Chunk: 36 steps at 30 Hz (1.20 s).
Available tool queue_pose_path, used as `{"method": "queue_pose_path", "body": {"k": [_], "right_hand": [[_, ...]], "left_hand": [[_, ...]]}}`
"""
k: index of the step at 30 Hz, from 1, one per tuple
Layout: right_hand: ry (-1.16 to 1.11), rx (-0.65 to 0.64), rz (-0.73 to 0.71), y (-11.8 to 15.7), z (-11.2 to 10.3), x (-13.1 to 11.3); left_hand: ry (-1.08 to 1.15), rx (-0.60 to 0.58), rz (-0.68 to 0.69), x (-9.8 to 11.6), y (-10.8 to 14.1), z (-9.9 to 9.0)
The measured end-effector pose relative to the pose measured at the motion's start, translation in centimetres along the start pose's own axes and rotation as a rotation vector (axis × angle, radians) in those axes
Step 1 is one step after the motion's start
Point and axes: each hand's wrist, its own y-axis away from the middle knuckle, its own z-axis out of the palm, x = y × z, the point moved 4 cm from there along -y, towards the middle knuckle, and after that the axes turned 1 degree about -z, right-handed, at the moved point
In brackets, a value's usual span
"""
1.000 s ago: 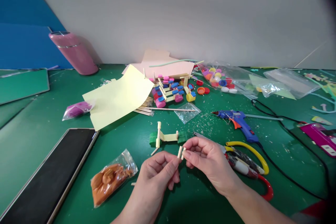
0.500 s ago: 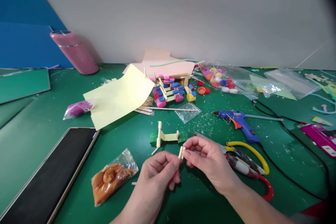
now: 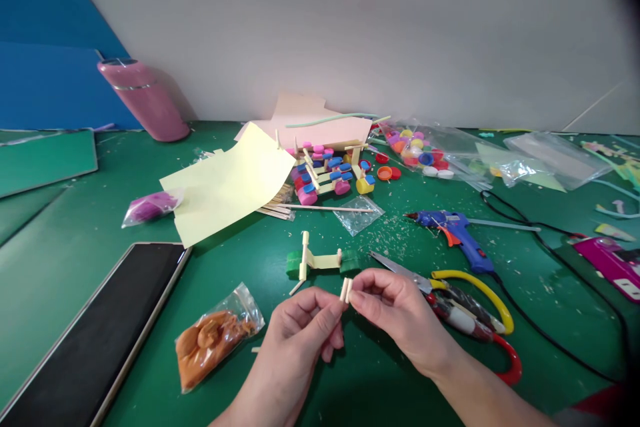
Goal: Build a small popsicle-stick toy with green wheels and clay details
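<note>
Between thumb and fingers, my left hand (image 3: pixel 307 330) pinches one of two short pale wooden sticks (image 3: pixel 343 289). My right hand (image 3: pixel 387 307) grips the other short stick (image 3: pixel 349 291), and the two pieces lie side by side, nearly parallel. Just beyond my fingers sits a small model car (image 3: pixel 325 261) of pale strips with green wheels and an upright post. A small loose stick piece (image 3: pixel 296 287) rests at its near left. Scissors (image 3: pixel 400 270) with red and yellow handles lie beside my right hand, alongside other tools partly covered by it.
A blue glue gun (image 3: pixel 453 230) with its cord lies right. Left are a bag of orange clay (image 3: pixel 217 343), a phone-like dark slab (image 3: pixel 95 340) and yellow paper (image 3: pixel 227 187). Behind stand several colourful model cars (image 3: pixel 325 173), a bag of bottle caps (image 3: pixel 420 147) and a pink tumbler (image 3: pixel 145 100).
My right hand has lowered slightly and shifted a little, uncovering more of the scissor blades. Both stick pieces stay held together; the left hand has barely moved.
</note>
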Motion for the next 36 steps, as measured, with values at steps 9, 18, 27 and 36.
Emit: {"method": "queue_pose_path", "body": {"k": [9,18,27,36], "right_hand": [[0.02,-0.007,-0.02,0.0,0.15,-0.13],[0.036,-0.015,-0.034,0.04,0.11,-0.16],[0.079,-0.017,-0.051,-0.08,-0.03,-0.1],[0.092,-0.02,-0.062,-0.01,-0.06,-0.12]], "left_hand": [[-0.007,-0.013,0.01,0.04,-0.1,0.09],[-0.019,-0.011,0.015,0.24,0.0,0.12],[-0.048,-0.014,0.023,0.13,-0.1,-0.01],[-0.011,-0.004,0.012,0.11,-0.16,-0.06]]}}
